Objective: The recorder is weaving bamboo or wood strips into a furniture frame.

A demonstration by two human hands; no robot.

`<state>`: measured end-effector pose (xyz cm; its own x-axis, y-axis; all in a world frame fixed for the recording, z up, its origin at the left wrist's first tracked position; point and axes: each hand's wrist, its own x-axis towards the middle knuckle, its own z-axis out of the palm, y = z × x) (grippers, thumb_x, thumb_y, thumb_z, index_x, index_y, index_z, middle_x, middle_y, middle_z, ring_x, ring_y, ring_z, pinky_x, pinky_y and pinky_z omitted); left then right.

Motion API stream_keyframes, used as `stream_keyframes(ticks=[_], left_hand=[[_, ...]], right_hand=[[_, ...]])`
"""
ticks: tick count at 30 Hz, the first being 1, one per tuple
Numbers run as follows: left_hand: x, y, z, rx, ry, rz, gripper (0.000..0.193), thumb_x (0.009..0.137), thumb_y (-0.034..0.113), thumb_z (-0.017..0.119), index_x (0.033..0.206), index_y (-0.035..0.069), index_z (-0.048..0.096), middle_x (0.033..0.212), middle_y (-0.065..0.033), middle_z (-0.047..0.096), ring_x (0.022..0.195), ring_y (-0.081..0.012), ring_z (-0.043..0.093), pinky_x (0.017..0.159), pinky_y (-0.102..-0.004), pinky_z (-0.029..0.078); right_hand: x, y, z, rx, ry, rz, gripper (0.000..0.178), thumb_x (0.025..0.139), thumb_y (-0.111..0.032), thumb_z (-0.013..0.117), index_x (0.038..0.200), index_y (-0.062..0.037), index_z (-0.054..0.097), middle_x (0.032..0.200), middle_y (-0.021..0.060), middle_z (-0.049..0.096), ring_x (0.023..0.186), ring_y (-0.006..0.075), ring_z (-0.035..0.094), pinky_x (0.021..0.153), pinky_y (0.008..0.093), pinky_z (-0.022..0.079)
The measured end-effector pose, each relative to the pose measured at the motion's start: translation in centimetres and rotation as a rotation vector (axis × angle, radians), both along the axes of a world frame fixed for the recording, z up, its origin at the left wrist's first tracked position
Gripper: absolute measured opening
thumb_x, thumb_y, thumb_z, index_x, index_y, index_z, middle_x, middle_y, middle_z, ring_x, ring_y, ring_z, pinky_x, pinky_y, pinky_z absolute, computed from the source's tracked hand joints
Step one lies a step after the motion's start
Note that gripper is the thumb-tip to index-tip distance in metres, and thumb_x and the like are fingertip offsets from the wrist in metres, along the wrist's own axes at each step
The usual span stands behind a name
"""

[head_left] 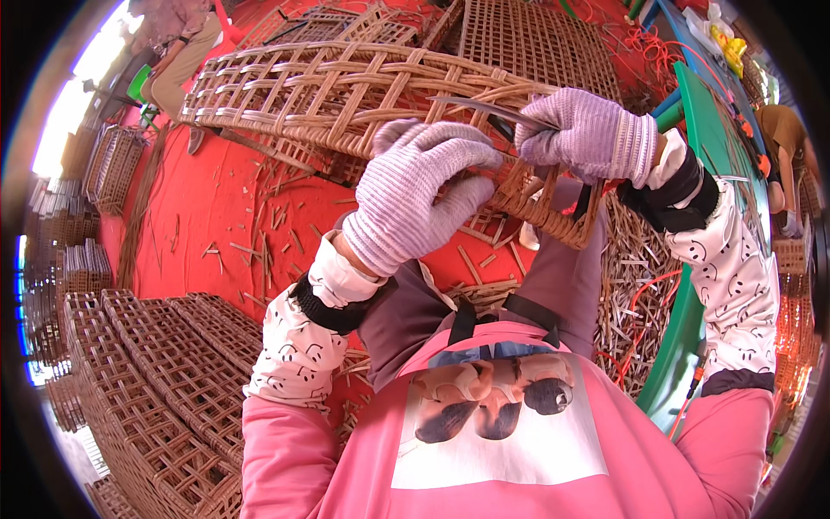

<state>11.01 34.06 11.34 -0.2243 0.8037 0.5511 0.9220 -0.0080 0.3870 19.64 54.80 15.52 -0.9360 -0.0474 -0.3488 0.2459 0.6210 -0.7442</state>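
A long wicker basket [346, 91] of woven brown strips stretches across in front of me, its near right end by my knees. My left hand [424, 186], in a pale purple knit glove, curls its fingers and thumb round the near rim of this basket. What lies inside that grip is partly hidden. Just to the right, my right hand [575, 134], gloved alike, is closed on a thin, dark, tapering strip [493, 111] that looks like a blade and points left over the weave. Below the right hand shows the wrapped corner [562, 221] of the basket.
Stacked wicker baskets [156, 372] stand at lower left, with more woven pieces [536, 48] behind. Cut scraps [644, 259] litter the red floor [207, 199]. A green board [705, 121] runs along the right near an orange cord [635, 303]. Other people [782, 143] are at the sides.
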Motion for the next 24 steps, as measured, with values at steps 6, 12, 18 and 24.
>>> stream_keyframes(ticks=[6,12,18,24], left_hand=[[-0.5,2.3,0.0,0.087,0.192,-0.059,0.030,0.063,0.012,0.070,0.093,0.014,0.065,0.095,-0.0033,0.063,0.090,-0.0236,0.059,0.083,-0.0378,0.043],[-0.8,3.7,0.6,0.132,0.180,-0.277,0.022,0.065,0.014,0.071,0.086,0.013,0.064,0.089,-0.0040,0.061,0.085,-0.0267,0.059,0.074,-0.0382,0.048],[-1.9,4.1,1.0,0.119,-0.254,-0.459,0.014,0.079,0.013,0.066,0.087,0.003,0.060,0.087,-0.0083,0.063,0.092,-0.0282,0.060,0.081,-0.0378,0.047],[-1.8,5.2,1.3,-0.077,-0.394,-0.375,0.009,0.086,0.009,0.057,0.091,0.002,0.060,0.095,-0.0117,0.065,0.096,-0.0283,0.062,0.082,-0.0352,0.048]], right_hand=[[0.5,0.7,-0.4,-0.070,0.028,0.060,0.018,0.083,-0.018,0.061,0.098,-0.0072,0.064,0.065,0.0000,0.059,0.044,0.0080,0.048,0.042,0.0251,0.042],[0.6,0.2,0.5,0.021,0.113,0.038,0.021,0.081,-0.015,0.060,0.100,-0.0054,0.064,0.072,0.0064,0.063,0.061,0.0146,0.058,0.059,0.0304,0.048],[10.4,3.4,3.1,-0.064,0.383,-0.483,0.028,0.090,-0.024,0.049,0.104,-0.0014,0.058,0.074,0.0074,0.059,0.060,0.0123,0.056,0.050,0.0255,0.043],[32.4,4.8,-3.8,0.883,0.136,-1.030,0.021,0.088,-0.023,0.056,0.087,-0.0019,0.059,0.070,0.0145,0.060,0.065,0.0277,0.058,0.060,0.0337,0.045]])
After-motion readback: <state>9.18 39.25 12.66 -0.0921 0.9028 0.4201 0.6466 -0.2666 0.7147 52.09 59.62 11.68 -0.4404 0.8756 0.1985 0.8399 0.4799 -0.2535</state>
